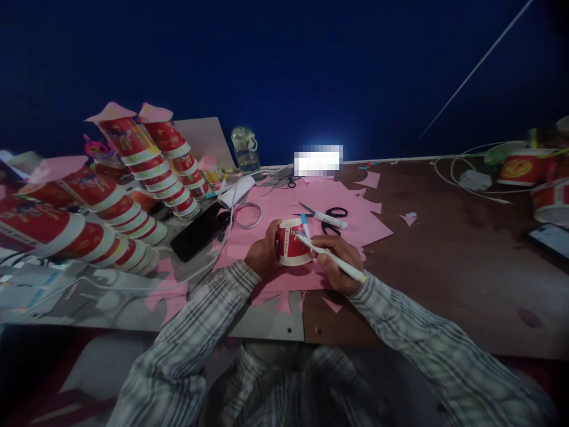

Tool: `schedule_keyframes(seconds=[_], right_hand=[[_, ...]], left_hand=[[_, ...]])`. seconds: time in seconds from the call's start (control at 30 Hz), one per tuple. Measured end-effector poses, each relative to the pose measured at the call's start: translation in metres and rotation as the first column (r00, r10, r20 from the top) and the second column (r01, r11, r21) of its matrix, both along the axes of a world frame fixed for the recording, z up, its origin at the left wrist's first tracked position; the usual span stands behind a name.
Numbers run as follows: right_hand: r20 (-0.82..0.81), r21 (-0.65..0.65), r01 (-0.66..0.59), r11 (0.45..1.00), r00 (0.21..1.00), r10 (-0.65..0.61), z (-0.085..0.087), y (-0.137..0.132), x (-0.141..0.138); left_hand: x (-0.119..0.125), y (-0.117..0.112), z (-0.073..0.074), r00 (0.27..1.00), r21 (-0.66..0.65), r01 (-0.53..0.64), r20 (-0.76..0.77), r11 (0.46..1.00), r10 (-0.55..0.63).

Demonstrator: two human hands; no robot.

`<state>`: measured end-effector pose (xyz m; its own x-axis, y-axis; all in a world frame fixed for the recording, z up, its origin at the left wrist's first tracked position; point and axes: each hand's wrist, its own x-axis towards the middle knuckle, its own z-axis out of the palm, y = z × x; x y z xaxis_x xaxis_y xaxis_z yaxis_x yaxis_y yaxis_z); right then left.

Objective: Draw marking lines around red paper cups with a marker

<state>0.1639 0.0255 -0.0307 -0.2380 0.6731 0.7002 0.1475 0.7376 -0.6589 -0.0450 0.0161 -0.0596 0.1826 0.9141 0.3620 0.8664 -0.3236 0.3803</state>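
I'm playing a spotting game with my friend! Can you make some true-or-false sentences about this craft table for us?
1. The left hand holds a red and white cup. True.
2. The right hand holds the scissors. False: it holds a white pen, and the scissors lie on the pink paper.
3. The paper under the cup is green. False: it is pink.
4. Stacks of cups lie off to the left. True.

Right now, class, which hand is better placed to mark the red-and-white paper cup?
Right. The right hand holds the slim white pen with its tip at the red-and-white paper cup, while the left hand grips that cup's side.
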Motion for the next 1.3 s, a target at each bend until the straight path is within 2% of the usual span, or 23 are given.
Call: schedule_keyframes(seconds=[0.17, 0.37, 0.57, 0.7, 0.87, 1.03, 1.13, 1.3], right_hand=[[0.04, 0.055, -0.027, 0.998, 0.999, 0.025, 0.003, 0.0, -0.005], [0.062, 0.041, 0.021, 0.999, 0.998, -0.024, 0.0, 0.001, -0.004], [0.023, -0.008, 0.1, 0.995, 0.995, -0.1, -0.003, 0.002, 0.0], [0.01, 0.009, 0.084, 0.996, 0.996, -0.084, -0.002, 0.001, -0.001], [0.025, 0.051, 0.031, 0.998, 0.999, -0.033, -0.001, 0.003, -0.006], [0.036, -0.021, 0.109, 0.994, 0.993, -0.108, -0.004, 0.004, -0.004], [0.013, -0.089, 0.144, 0.986, 0.99, -0.143, -0.006, 0.004, -0.002], [0.015, -0.07, 0.131, 0.989, 0.991, -0.13, -0.004, 0.005, -0.004]], left_hand=[[0.0, 0.0, 0.001, 1.0, -0.039, 0.002, 0.019, 0.999, -0.001], [0.0, 0.0, 0.0, 1.0, -0.027, -0.004, 0.018, 1.0, 0.005], [0.001, -0.001, -0.002, 1.0, 0.062, -0.012, 0.008, 0.998, 0.011], [0.001, -0.001, -0.004, 1.0, 0.137, 0.024, -0.021, 0.99, -0.022], [-0.002, 0.002, -0.008, 0.999, 0.159, 0.05, -0.023, 0.986, -0.047], [-0.005, 0.002, -0.009, 0.996, 0.116, 0.087, 0.01, 0.989, -0.089], [-0.004, 0.001, -0.006, 0.998, 0.121, 0.065, 0.004, 0.99, -0.066], [-0.002, 0.0, -0.004, 0.997, 0.151, 0.075, -0.009, 0.986, -0.074]])
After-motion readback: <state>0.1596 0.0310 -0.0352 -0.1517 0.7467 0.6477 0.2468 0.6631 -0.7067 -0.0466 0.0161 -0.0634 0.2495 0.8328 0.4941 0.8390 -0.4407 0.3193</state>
